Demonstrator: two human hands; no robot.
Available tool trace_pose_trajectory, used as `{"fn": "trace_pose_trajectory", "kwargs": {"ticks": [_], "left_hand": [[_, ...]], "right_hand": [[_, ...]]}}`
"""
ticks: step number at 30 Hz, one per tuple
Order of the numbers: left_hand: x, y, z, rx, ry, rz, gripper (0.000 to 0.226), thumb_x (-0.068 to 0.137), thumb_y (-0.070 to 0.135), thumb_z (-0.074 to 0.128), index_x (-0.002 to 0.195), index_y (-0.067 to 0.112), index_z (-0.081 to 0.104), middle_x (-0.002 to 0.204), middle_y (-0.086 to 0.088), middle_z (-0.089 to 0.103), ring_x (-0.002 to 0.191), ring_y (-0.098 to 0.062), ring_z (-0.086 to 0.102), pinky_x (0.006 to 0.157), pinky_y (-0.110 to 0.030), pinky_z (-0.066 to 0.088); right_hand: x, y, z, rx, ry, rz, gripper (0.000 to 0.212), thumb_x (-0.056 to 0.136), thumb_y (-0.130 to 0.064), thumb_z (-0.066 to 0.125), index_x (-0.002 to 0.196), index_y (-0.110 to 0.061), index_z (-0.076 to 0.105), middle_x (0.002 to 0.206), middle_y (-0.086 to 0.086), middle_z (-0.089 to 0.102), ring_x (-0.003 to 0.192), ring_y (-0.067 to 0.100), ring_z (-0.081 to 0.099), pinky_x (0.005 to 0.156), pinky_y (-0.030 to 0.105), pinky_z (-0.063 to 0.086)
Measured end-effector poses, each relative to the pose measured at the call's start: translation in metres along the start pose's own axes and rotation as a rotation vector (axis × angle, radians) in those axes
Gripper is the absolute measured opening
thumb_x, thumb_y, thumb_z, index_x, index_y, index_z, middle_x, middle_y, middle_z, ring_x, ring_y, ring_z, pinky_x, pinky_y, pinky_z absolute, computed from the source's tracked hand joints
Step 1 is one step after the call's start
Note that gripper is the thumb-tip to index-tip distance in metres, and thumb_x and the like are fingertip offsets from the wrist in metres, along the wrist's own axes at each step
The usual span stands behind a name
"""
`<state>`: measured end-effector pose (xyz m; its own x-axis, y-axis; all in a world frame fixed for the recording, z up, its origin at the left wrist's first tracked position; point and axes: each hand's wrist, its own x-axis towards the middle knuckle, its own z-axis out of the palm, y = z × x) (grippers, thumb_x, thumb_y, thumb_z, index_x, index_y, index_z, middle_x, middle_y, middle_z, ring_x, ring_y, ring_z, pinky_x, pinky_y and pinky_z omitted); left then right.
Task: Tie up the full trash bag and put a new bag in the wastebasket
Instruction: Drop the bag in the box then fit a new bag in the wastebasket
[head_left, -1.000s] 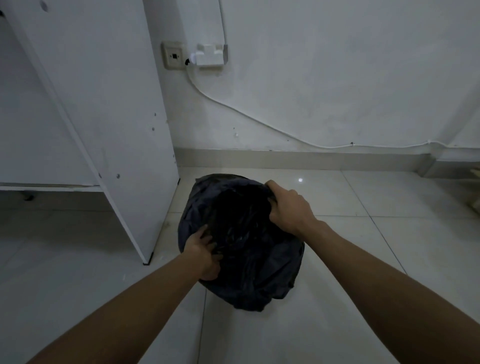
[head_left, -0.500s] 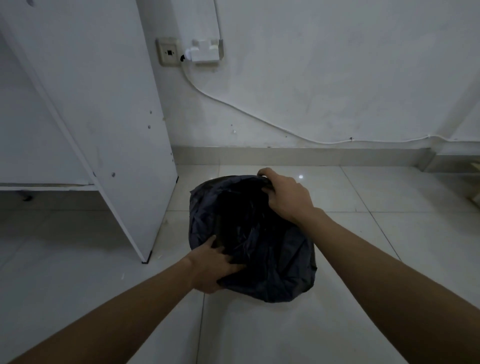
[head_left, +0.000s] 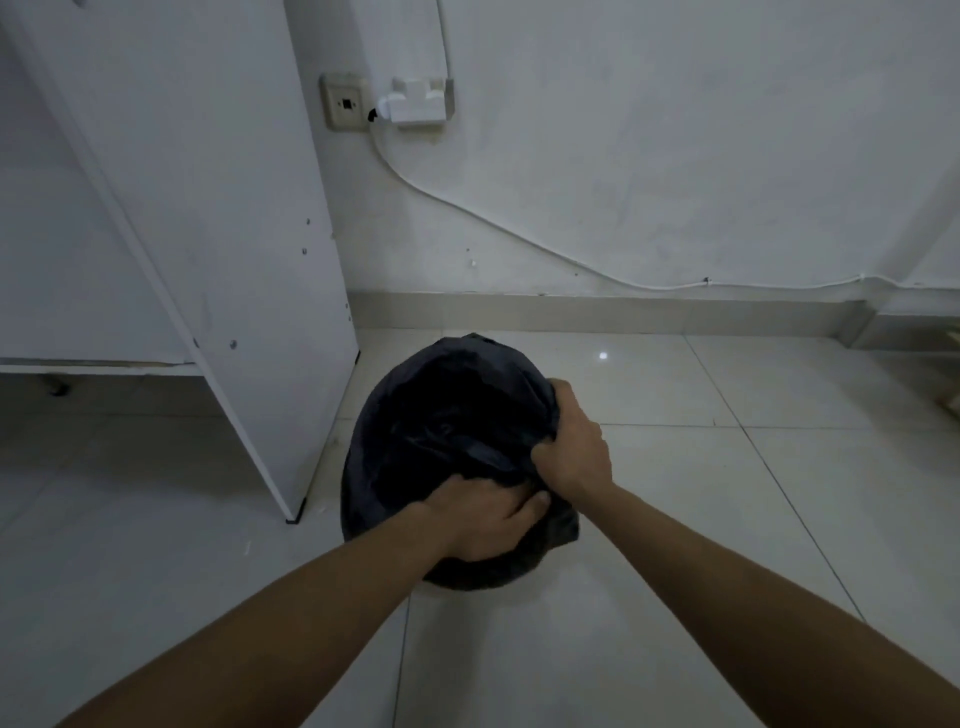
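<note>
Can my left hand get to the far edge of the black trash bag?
Probably yes: the left hand grips the near edge of the black trash bag, and nothing lies across its mouth.

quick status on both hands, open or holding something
Left hand: closed, gripping the near edge of the black trash bag.
Right hand: closed, gripping the bag's rim on the right side.

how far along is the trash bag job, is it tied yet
Nothing finished: the black trash bag is untied, its mouth open. In hand: the left hand and right hand grip its rim, bunching it together. Left: knotting it and fitting a new bag; none is in view.
</note>
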<state>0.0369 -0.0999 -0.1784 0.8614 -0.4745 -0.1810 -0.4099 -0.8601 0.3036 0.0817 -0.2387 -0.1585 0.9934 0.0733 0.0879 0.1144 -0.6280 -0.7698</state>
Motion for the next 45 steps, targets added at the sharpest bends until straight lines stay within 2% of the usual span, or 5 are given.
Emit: {"fn": "trace_pose_trajectory", "kwargs": {"ticks": [7, 15, 26, 37, 45], "left_hand": [[-0.016, -0.05, -0.001, 0.812, -0.443, -0.268, 0.067, 0.101, 0.056, 0.016, 0.159, 0.028, -0.001, 0.167, -0.005, -0.001, 0.152, -0.036, -0.005, 0.116, -0.064, -0.011], [-0.018, -0.058, 0.006, 0.638, -0.241, -0.388, 0.068, 0.1, 0.055, 0.031, 0.148, 0.006, 0.029, 0.147, -0.02, 0.037, 0.134, -0.036, 0.038, 0.122, -0.053, 0.005], [0.017, -0.011, 0.018, 0.107, -0.238, -0.189, 0.06, 0.104, 0.027, 0.033, 0.155, 0.002, 0.015, 0.162, -0.019, 0.019, 0.148, -0.033, 0.02, 0.121, -0.046, 0.016], [-0.028, -0.058, 0.001, 0.835, -0.589, -0.375, 0.069, 0.101, 0.055, 0.012, 0.159, 0.021, -0.001, 0.167, -0.009, 0.002, 0.152, -0.032, -0.005, 0.117, -0.057, -0.017], [-0.035, -0.032, -0.023, 0.793, 0.25, 0.056, 0.023, 0.091, 0.033, 0.055, 0.098, 0.014, 0.067, 0.102, -0.011, 0.066, 0.099, -0.032, 0.056, 0.1, -0.049, 0.031]], "right_hand": [[0.017, -0.006, -0.018, -0.175, -0.101, -0.148, 0.061, 0.074, -0.008, 0.054, 0.127, -0.037, 0.046, 0.092, 0.001, 0.066, 0.077, 0.03, 0.058, 0.064, 0.034, 0.044], [0.024, -0.016, -0.019, -0.249, -0.129, -0.163, 0.055, 0.072, -0.007, 0.054, 0.119, -0.034, 0.047, 0.077, -0.002, 0.058, 0.063, 0.023, 0.052, 0.051, 0.027, 0.035], [0.012, -0.036, 0.004, -0.317, -0.192, -0.356, 0.063, 0.074, -0.008, 0.056, 0.13, -0.033, 0.044, 0.09, 0.005, 0.067, 0.071, 0.03, 0.057, 0.059, 0.031, 0.039], [0.024, -0.028, -0.019, -0.43, -0.173, -0.305, 0.069, 0.074, -0.013, 0.058, 0.133, -0.044, 0.038, 0.1, 0.006, 0.067, 0.087, 0.035, 0.063, 0.066, 0.034, 0.04], [0.031, -0.027, -0.02, -0.549, -0.076, -0.333, 0.078, 0.075, -0.007, 0.057, 0.14, -0.043, 0.031, 0.106, 0.009, 0.066, 0.088, 0.036, 0.063, 0.064, 0.034, 0.039]]}}
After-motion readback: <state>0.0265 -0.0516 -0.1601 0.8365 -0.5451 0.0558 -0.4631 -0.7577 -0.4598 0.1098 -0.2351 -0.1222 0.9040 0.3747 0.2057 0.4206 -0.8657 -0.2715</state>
